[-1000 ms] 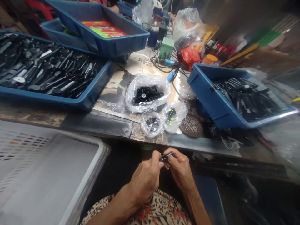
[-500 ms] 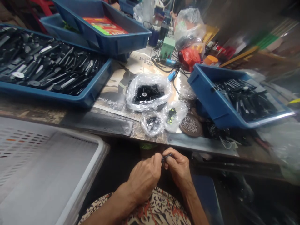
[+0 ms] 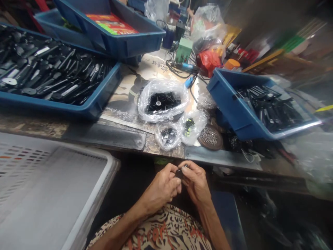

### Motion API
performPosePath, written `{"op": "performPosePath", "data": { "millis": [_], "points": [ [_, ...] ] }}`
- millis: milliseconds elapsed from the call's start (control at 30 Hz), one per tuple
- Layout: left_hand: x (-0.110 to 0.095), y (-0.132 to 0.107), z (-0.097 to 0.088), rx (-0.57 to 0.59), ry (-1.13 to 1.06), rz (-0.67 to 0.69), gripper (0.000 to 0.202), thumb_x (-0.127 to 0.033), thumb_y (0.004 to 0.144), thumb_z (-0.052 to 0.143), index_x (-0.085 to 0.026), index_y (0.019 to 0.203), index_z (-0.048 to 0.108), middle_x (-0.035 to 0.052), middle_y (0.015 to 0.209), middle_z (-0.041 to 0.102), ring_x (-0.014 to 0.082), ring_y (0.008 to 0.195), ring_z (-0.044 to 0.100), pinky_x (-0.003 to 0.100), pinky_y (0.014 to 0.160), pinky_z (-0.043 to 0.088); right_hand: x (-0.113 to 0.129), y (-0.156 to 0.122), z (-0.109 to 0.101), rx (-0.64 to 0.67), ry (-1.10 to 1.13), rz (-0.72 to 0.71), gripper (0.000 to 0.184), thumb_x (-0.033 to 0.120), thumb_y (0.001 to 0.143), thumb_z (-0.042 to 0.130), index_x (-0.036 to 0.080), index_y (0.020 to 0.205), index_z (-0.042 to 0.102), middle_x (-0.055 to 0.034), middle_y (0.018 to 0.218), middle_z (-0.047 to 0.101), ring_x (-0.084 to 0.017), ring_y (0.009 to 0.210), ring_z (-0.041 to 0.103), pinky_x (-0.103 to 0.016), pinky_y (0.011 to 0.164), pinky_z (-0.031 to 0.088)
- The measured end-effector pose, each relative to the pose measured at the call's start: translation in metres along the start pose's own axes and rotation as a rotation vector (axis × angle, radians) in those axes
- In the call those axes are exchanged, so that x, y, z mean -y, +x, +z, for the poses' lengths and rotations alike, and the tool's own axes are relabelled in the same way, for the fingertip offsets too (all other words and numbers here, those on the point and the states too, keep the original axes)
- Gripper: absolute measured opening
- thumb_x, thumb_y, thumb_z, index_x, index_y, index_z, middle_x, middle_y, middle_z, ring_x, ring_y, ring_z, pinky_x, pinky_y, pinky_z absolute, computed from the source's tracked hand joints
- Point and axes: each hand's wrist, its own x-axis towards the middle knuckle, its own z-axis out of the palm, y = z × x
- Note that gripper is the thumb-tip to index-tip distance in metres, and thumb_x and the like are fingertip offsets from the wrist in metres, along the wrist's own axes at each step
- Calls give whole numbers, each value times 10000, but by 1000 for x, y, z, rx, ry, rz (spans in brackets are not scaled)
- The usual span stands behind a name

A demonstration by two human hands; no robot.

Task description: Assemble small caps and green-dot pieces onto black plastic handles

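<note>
Small black part (image 3: 179, 173), short and hard with a glinting metal tip: pinched over the lap, just below the worn metal bench edge (image 3: 109, 137). Left hand (image 3: 162, 187) and right hand (image 3: 196, 182): fingertips closed on it together. White slotted plastic crate (image 3: 52, 187) near left; crinkled clear bags (image 3: 162, 104) beyond.

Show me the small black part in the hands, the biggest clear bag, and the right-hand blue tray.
small black part (image 3: 179, 172): head view, its exposed dark end.
biggest clear bag (image 3: 145, 106): head view, plastic on its left side.
right-hand blue tray (image 3: 229, 111): head view, its near outer wall.
</note>
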Motion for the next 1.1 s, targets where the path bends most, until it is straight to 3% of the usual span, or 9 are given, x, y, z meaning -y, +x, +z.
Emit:
{"op": "performPosePath", "data": {
  "millis": [100,267,1100],
  "points": [
    [0,-1,0,80,-210,-57,179,-276,820,528,-189,919,407,-39,669,486,30,447,285,143,390,175,5,3,0,25,-6,25,180,306,687,690,150,678,599,58,505,367,-44,429,232,-185,411,152],
    [-2,-2,2,79,-310,-83,168,-268,825,538,-179,865,402,-30,663,494,15,447,269,145,397,159,7,4,-1,65,-16,36,191,300,704,674,142,661,577,67,485,360,-36,416,188,-184,395,115],
    [-3,3,4,42,-295,-67,161,-267,829,529,-181,821,393,-34,627,498,21,441,264,146,385,150,-1,8,-6,131,17,4,205,312,743,674,144,683,574,62,506,347,-33,425,226,-182,410,141]
  ]
}}
